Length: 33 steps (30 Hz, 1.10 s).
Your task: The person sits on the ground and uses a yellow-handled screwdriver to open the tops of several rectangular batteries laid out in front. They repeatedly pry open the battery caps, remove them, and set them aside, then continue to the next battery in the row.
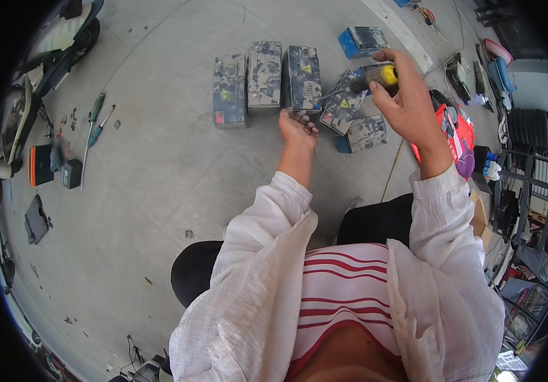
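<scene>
My right hand (407, 102) is closed round a screwdriver (383, 76) with a yellow and dark handle. Its shaft points left, and the tip is near the front end of a dusty, patchy grey battery (302, 73). Just in front of that battery, my left hand (299, 129) has its fingers curled; whatever they may hold is hidden. Two more upright batteries, one in the middle (265, 75) and one at the left (229, 83), stand beside it in a row. A tilted battery (339, 113) with a yellow label lies under the screwdriver.
Further batteries lie at the right, a near one (367, 132) and a far blue-sided one (363, 42). On the floor at left are two long screwdrivers (96, 124) and a black box (71, 173). A red bag (457, 137) and a metal rack (534, 184) stand at right.
</scene>
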Available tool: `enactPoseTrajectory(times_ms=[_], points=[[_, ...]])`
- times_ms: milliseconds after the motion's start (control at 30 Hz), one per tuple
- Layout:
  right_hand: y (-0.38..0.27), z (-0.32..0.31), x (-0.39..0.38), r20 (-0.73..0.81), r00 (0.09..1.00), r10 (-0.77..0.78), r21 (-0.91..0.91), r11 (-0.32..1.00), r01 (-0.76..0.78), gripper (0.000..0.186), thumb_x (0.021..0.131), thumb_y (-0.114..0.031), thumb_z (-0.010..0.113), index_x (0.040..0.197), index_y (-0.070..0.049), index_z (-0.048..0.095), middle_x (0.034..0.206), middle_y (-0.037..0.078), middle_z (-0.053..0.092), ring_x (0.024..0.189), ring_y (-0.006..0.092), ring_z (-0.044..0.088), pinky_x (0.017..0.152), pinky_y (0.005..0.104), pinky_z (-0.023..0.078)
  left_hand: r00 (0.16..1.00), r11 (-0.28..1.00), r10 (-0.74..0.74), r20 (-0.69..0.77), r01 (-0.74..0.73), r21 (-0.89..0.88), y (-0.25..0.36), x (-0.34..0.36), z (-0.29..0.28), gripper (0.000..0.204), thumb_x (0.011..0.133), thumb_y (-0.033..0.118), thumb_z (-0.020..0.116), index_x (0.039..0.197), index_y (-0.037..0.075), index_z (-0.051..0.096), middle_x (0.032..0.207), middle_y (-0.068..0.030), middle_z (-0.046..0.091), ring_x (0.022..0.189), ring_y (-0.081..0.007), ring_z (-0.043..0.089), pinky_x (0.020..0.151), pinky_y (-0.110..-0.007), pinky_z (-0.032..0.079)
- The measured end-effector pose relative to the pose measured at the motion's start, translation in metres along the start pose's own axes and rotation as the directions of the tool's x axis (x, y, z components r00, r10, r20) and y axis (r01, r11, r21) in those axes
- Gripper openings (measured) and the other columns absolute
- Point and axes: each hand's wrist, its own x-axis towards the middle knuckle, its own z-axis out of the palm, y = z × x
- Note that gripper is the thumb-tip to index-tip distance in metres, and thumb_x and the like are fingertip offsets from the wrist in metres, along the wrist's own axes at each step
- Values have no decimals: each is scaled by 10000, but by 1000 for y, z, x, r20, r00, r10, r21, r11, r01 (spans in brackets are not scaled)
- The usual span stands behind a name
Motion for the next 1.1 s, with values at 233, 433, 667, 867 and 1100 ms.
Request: enactPoseTrajectory(times_ms=[233,433,667,867,1100], points=[[-13,-7,9,112,958,265,-359,910,-209,324,894,-255,712,1133,-62,608,1035,170,670,910,368,664,731,415,531,1000,1000,15,10,-15,-23,-1,15,-4,348,916,495,551,860,152,551,719,16,479,611,-156,455,550,-317,373],[2,-3,0,-9,997,-76,-135,988,75,359,915,-370,694,1088,-66,612,932,175,690,834,376,672,689,429,522,994,994,107,2,-107,27,-4,14,0,345,976,455,539,863,129,536,715,4,497,570,-143,465,495,-312,397],[-6,-8,2,64,987,148,-111,984,-140,303,911,-293,702,1111,-79,621,965,156,688,842,364,671,712,408,529,905,862,420,73,-423,279,-21,9,1,314,1034,349,569,1005,47,486,721,-34,517,510,-130,452,444,-308,376],[-7,-8,7,127,967,220,-332,928,-168,324,903,-293,700,1138,-89,608,993,171,689,857,353,683,721,412,534,900,853,427,84,-432,294,-26,9,1,334,1050,365,541,1023,41,464,726,-40,523,500,-125,448,441,-304,374],[3,-3,-1,84,996,-36,-14,999,37,391,917,-384,683,1149,-78,607,986,204,694,895,365,695,714,425,537,890,841,442,112,-454,294,-26,10,3,332,1050,370,538,997,52,459,732,-34,529,499,-129,460,434,-297,371]])
